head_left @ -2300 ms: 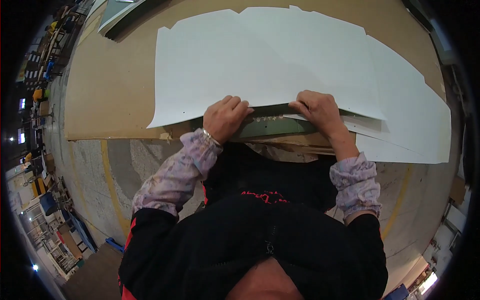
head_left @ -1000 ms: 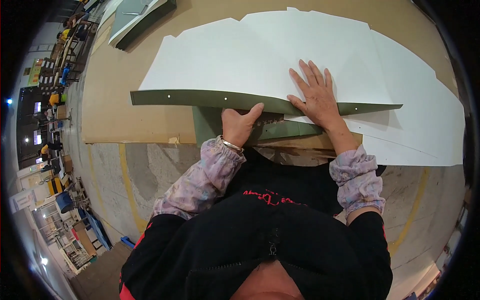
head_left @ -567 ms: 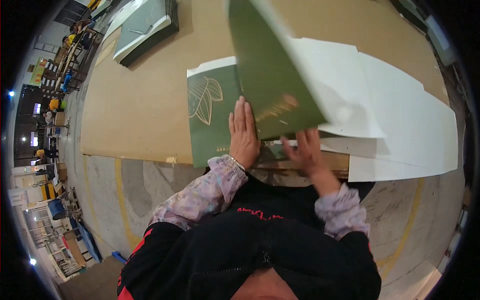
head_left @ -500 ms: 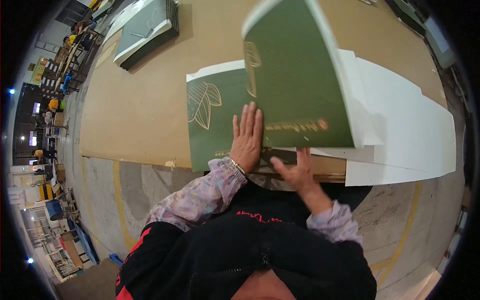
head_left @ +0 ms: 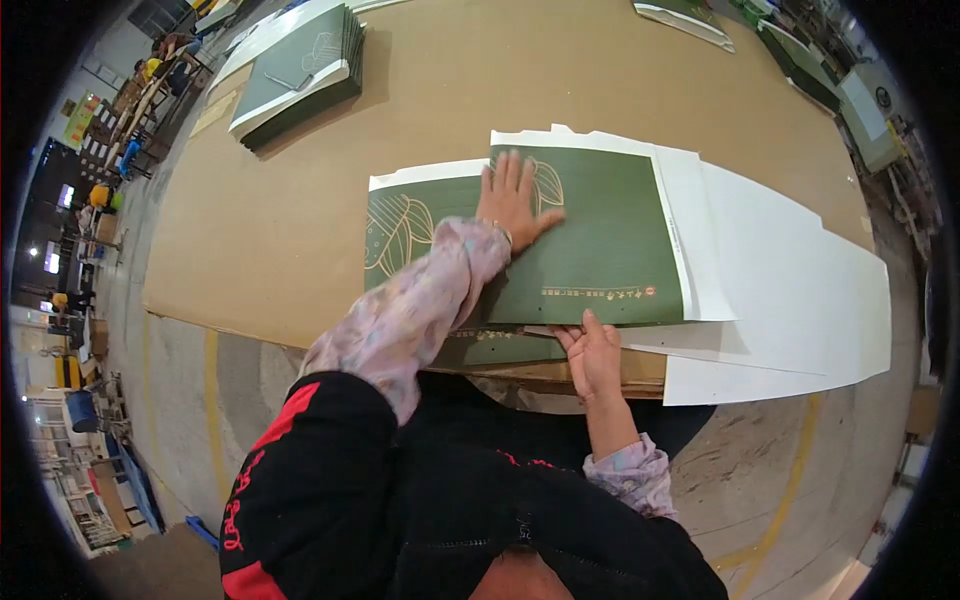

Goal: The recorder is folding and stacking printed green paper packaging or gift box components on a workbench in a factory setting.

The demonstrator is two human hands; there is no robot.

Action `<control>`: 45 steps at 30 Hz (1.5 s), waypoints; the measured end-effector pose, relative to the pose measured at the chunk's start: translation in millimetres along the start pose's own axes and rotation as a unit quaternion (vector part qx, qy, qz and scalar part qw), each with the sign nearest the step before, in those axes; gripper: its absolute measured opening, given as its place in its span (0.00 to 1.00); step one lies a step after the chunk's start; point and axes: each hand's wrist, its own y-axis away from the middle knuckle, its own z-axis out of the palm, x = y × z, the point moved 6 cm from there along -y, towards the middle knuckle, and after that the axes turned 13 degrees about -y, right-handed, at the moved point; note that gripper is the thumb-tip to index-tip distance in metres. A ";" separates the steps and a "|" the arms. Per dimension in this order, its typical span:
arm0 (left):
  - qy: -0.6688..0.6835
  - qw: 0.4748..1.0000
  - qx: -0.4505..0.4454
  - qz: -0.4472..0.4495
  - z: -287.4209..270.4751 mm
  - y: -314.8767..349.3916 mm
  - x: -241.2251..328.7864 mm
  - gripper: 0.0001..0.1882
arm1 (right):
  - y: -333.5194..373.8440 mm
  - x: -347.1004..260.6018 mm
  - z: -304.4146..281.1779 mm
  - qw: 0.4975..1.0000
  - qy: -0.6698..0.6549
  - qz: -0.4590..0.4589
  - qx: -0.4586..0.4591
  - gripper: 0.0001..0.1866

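Observation:
A green printed paper sheet (head_left: 610, 230) with gold leaf drawings lies folded over at the near side of the table, its white edges showing. My left hand (head_left: 512, 200) presses flat near the fold on its left, with fingers spread. Underneath, another green panel (head_left: 395, 210) sticks out to the left, partly covered by my left sleeve. At the near edge my right hand (head_left: 594, 358) pinches the folded sheet, thumb on top and the other fingers mostly hidden below. Large white sheets (head_left: 800, 300) fan out to the right, overhanging the table's near edge.
The cardboard-covered table (head_left: 270, 220) stretches away from me. A stack of green folded pieces (head_left: 310, 75), with a thin grey tool (head_left: 290, 82) on top, stands far left. Another green piece (head_left: 690, 20) lies at the far right. Concrete floor (head_left: 270, 400) shows along the near edge.
The raised green panel has come down flat. My left hand has moved farther up onto it, and my right hand has closed on its near edge.

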 end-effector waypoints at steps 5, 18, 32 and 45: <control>0.013 0.997 -0.006 -0.071 16.8 -36.6 -32.7 0.50 | -3.7 9.5 -3.5 1.000 0.004 0.020 0.004 0.14; 0.107 0.987 -0.040 0.113 -61.2 214.3 3.8 0.47 | 8.7 98.0 26.5 0.977 0.136 0.164 -0.017 0.12; 0.012 0.995 -0.059 0.083 -48.0 218.6 -2.8 0.47 | 15.2 95.7 0.2 0.979 0.156 0.075 0.105 0.05; 0.086 0.980 -0.047 0.175 -48.7 199.2 58.0 0.45 | 57.6 -46.0 -13.4 0.976 0.200 -0.054 0.069 0.25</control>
